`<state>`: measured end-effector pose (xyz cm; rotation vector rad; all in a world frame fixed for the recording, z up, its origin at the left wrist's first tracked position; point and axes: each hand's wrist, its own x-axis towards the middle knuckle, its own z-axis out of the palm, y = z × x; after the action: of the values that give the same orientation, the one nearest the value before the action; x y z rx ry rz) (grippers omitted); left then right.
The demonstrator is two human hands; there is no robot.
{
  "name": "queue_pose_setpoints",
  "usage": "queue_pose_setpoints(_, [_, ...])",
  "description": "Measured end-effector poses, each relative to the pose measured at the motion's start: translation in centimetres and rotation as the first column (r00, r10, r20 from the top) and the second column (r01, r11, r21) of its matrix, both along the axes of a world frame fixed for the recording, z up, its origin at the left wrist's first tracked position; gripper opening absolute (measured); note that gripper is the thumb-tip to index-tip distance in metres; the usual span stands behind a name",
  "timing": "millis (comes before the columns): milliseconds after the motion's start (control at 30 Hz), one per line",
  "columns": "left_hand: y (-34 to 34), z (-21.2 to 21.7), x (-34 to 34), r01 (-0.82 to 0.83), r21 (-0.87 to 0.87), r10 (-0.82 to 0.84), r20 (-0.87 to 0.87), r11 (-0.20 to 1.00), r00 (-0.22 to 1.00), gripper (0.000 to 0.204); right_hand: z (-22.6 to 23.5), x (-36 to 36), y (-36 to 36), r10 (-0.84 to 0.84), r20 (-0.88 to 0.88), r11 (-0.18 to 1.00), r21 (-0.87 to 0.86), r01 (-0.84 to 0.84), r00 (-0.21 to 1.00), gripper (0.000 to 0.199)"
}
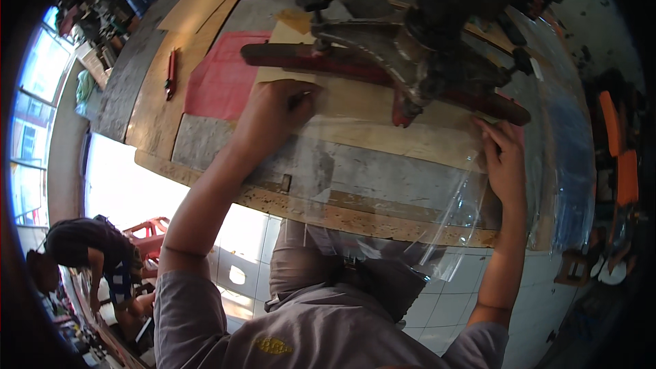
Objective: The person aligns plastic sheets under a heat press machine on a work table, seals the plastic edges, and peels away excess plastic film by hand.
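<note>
A clear plastic sheet [383, 157] lies across the work surface under a machine and hangs over the bench's near edge toward my lap. My left hand [281, 111] is curled closed at its left side, with the fingertips against the sheet. At its right side, my right hand [504, 154] pinches the sheet close to the machine's bar. Just beyond both hands is the long red-edged bar [321, 60], carried by a dark metal machine head [417, 55]. Beneath the plastic is a pale yellowish board [369, 106], and red sheet material [229, 75] shows left of my left hand.
A red utility knife [171, 74] lies on the wooden bench [147, 119] at left. More clear plastic sheets [572, 178] drape over the right side. Orange parts [626, 176] stand at far right. Another person [89, 249] bends over near a red chair at lower left.
</note>
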<state>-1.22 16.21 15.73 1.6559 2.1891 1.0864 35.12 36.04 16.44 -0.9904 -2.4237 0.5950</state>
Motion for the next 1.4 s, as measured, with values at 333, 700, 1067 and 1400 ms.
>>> queue_pose_setpoints(333, [-0.42, -0.06, 0.19, -0.049, 0.001, 0.049, 0.059, 0.999, 0.997, 0.024, -0.17, -0.02, 0.09, 0.029, 0.038, 0.995, 0.091, -0.033, 0.999, 0.034])
queue_pose_setpoints(700, [-0.32, 0.04, 0.15, -0.024, 0.026, 0.023, 0.048, 0.999, 0.999, 0.023, 0.05, -0.05, 0.04, -0.011, 0.036, 1.0, -0.013, 0.011, 0.999, 0.036])
queue_pose_setpoints(1067, [-0.3, 0.18, 0.15, -0.033, -0.002, 0.033, 0.062, 0.999, 0.998, 0.023, 0.05, -0.2, -0.07, -0.015, 0.03, 1.0, 0.0, 0.015, 0.999, 0.035])
queue_pose_setpoints(1400, [-0.22, -0.43, -0.16, 0.008, 0.05, -0.008, -0.016, 0.999, 1.0, 0.029, -0.54, 0.32, 0.41, 0.046, 0.017, 0.97, 0.238, -0.049, 0.999, 0.03])
